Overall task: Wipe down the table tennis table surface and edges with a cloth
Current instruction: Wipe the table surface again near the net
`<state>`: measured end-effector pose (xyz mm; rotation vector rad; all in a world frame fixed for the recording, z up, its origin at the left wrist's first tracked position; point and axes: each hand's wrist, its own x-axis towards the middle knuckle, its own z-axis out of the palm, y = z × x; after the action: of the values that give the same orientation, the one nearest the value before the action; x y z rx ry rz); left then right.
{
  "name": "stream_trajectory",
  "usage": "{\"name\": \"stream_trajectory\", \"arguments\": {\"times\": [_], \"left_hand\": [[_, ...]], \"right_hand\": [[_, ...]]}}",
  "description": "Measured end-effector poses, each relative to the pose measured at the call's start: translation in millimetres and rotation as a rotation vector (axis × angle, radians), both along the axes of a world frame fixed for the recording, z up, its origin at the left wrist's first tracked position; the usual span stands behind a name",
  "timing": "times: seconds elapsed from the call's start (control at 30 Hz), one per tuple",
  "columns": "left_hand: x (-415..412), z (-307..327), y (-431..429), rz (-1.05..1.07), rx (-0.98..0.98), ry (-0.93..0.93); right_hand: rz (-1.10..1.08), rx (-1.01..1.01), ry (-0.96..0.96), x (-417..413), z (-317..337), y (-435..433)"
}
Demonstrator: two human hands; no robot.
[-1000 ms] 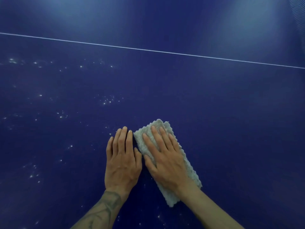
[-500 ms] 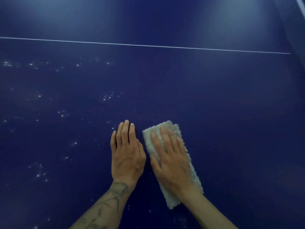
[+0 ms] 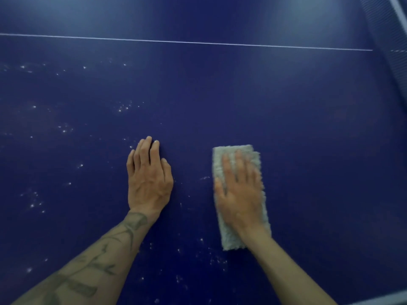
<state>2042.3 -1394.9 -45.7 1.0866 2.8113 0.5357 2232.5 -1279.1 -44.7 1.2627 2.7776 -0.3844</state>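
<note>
The dark blue table tennis table [image 3: 308, 128] fills the view. A folded pale grey cloth [image 3: 231, 154] lies flat on it, right of centre. My right hand [image 3: 240, 194] presses on the cloth with straight, spread fingers and covers most of it; it looks blurred. My left hand [image 3: 149, 179] rests flat on the bare table a hand's width to the left of the cloth, fingers straight and together. White specks and droplets [image 3: 123, 107] dot the surface on the left half and between my forearms.
A thin white line [image 3: 198, 42] runs across the table far ahead of my hands. The net [image 3: 383, 36] slants down the upper right corner. A pale strip of the table's edge [image 3: 387, 299] shows at the bottom right.
My right hand has slid the cloth to the right, away from my left hand, opening a gap between them. The view has turned so that the net now shows at the upper right.
</note>
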Motion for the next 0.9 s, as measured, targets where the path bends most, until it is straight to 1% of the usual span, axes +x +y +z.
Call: {"name": "stream_trajectory", "arguments": {"times": [0.1,0.17,0.23,0.33,0.4,0.47,0.53,0.6,0.67,0.7,0.73,0.83,0.9], "left_hand": [[6.3,5.0,-9.6,-0.026,0.037,0.004],[19.6,9.1,-26.3,-0.056,0.051,0.028],[40.1,10.3,-49.5,-0.087,0.044,0.041],[70.4,6.2,-86.4,-0.091,0.004,0.032],[84.8,0.9,-104.6,-0.073,-0.03,0.03],[94.1,-3.4,-113.6,-0.069,-0.074,0.034],[98.8,-5.6,-115.7,-0.076,-0.119,0.043],[99.7,-6.4,-116.1,-0.077,-0.136,0.042],[99.5,-6.5,-116.0,-0.074,-0.138,0.035],[99.0,-6.3,-115.9,-0.071,-0.14,0.032],[98.6,-6.4,-115.6,-0.067,-0.139,0.03],[98.9,-6.4,-115.1,-0.054,-0.12,0.032],[99.4,-5.8,-115.2,-0.056,-0.116,0.029]], "right_hand": [[0.299,0.009,0.069,6.9,-7.7,-41.1],[0.379,0.009,0.078,23.4,-9.1,-38.2],[0.331,0.018,0.048,43.6,-7.5,-16.7],[0.159,0.044,-0.036,66.2,-2.2,19.9],[0.055,0.032,-0.041,66.7,-0.9,23.2],[-0.006,0.021,-0.009,57.2,-2.5,6.9],[0.051,0.021,0.028,46.2,-5.3,-19.2],[0.206,0.011,0.073,43.3,-9.7,-43.1],[0.339,0.014,0.097,49.6,-11.6,-47.6],[0.352,0.016,0.098,55.1,-11.7,-41.8],[0.327,0.023,0.093,62.1,-11.6,-33.4],[0.156,0.048,0.051,81.3,-8.2,-4.0],[0.06,0.029,0.013,84.4,-6.0,2.5]]}}
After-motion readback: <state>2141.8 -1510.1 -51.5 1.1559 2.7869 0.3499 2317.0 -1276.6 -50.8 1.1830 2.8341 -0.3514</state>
